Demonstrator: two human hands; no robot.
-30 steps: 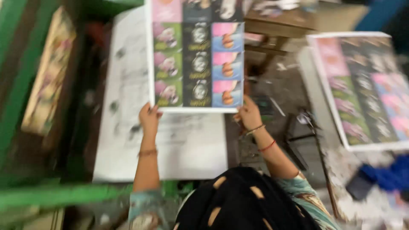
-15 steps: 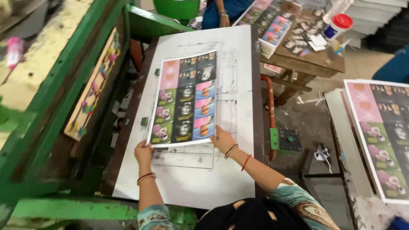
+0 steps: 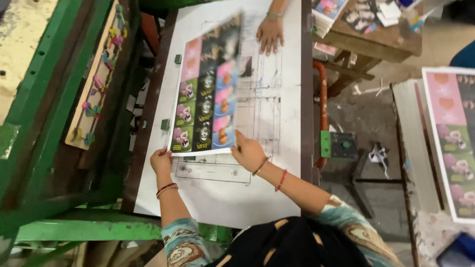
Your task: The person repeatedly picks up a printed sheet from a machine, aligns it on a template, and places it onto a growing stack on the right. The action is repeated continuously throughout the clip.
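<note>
Nearest: person's head and patterned sleeves at bottom edge. Left hand (image 3: 161, 161) grips the near left corner of the sheet (image 3: 208, 94), fingers curled round the edge. Right hand (image 3: 249, 153) pinches the near right corner, thumb on top, red and gold bangles on the wrist. Sheet is a printed label sheet w/ pink, green, black and blue panels; it lies lengthwise on the white board (image 3: 277, 109) of the desk, left of centre, far end blurred. Board shows faint pencil lines to the right of the sheet. Two small green stops (image 3: 165, 124) sit just beside the sheet's left edge. Left of desk: green frame (image 3: 34, 99) w/ a wooden die board (image 3: 94, 79) leaning in it. Far end: another person's hand (image 3: 270, 34) flat on the board, fingers spread, not touching the sheet. Right side: stack of the same prints (image 3: 450, 143), well apart.
</note>
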